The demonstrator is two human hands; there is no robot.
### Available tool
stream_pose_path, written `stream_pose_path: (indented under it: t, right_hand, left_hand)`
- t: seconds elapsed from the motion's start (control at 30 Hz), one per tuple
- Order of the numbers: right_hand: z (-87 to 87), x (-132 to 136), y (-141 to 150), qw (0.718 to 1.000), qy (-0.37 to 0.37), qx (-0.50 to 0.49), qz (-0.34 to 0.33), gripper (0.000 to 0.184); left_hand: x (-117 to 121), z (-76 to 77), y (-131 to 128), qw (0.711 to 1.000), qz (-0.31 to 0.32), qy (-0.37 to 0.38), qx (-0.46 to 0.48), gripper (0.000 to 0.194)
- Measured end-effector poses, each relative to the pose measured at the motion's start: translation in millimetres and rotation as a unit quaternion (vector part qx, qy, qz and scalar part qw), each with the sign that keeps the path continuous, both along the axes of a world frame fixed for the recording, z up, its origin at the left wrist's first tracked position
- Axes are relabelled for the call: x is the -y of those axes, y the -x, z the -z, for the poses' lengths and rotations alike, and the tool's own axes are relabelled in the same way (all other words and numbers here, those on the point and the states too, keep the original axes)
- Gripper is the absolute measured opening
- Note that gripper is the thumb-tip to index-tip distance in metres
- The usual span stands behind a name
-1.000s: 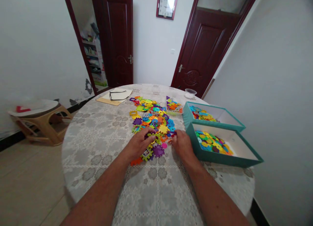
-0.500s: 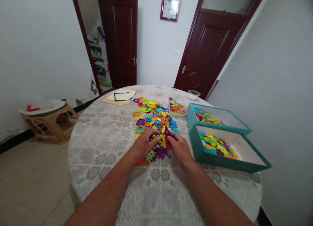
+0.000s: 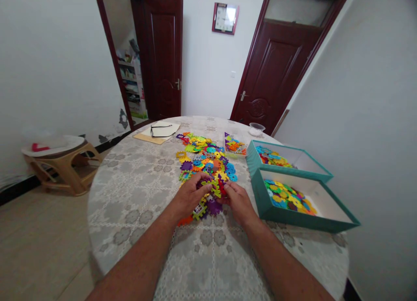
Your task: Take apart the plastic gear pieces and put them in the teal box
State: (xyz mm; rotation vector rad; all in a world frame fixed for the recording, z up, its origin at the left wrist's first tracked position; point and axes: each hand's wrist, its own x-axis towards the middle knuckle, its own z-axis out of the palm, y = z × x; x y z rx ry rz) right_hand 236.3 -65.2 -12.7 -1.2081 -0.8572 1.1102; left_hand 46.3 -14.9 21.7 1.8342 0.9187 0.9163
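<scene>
My left hand [image 3: 193, 191] is closed on a yellow-green toothed plastic building piece [image 3: 215, 188], its thumb lying across the near face. Facing it, my right hand [image 3: 236, 197] pinches a red building piece [image 3: 222, 186] against the green one's right side. Whether the two pieces are locked together I cannot tell. Just below them on the table lie a purple toothed piece [image 3: 214, 207] and a green window-shaped piece [image 3: 199, 210]. Beyond my hands spreads a heap of coloured interlocking pieces [image 3: 208, 155].
Two teal boxes, the nearer [image 3: 306, 220] and the farther [image 3: 319, 163], hold coloured pieces at the right. A clear tray [image 3: 235, 154] of small pieces and a clear bowl [image 3: 256, 128] stand farther back. Black-framed glasses [image 3: 161, 130] rest on papers at the far left.
The view has tilted slightly upward. My right hand has shifted its fingers on the red piece, which now shows more plainly. My left hand still holds the green piece.
</scene>
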Motion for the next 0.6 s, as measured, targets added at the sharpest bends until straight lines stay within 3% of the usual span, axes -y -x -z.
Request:
stream_pose_path:
  t: [0.13, 0.27, 0.4, 0.5, 0.6]
  right_hand:
    - [2.2, 4.0, 3.3, 0.995, -0.014, -0.024, -0.092, 0.041]
    - [-8.2, 9.2, 9.7, 0.99, -0.023, 0.025, -0.135, 0.046]
    - [-18.8, 10.6, 18.4, 0.991, -0.014, 0.059, -0.116, 0.046]
    - [-23.5, 8.4, 23.3, 0.996, 0.02, 0.018, -0.091, 0.04]
    - [-30.3, -1.2, 21.6, 0.996, 0.033, -0.032, -0.078, 0.037]
  left_hand:
    - [1.5, 0.2, -2.3, 1.0, -0.008, -0.004, 0.006, 0.028]
    - [6.4, -0.8, -4.9, 1.0, -0.008, -0.022, 0.007, 0.034]
    - [8.9, 3.8, -7.8, 0.998, 0.003, -0.063, 0.007, 0.031]
    - [7.8, 9.3, -9.7, 0.996, 0.006, -0.084, 0.007, 0.032]
    - [4.6, 11.0, -8.8, 0.994, -0.042, -0.101, 0.023, 0.037]
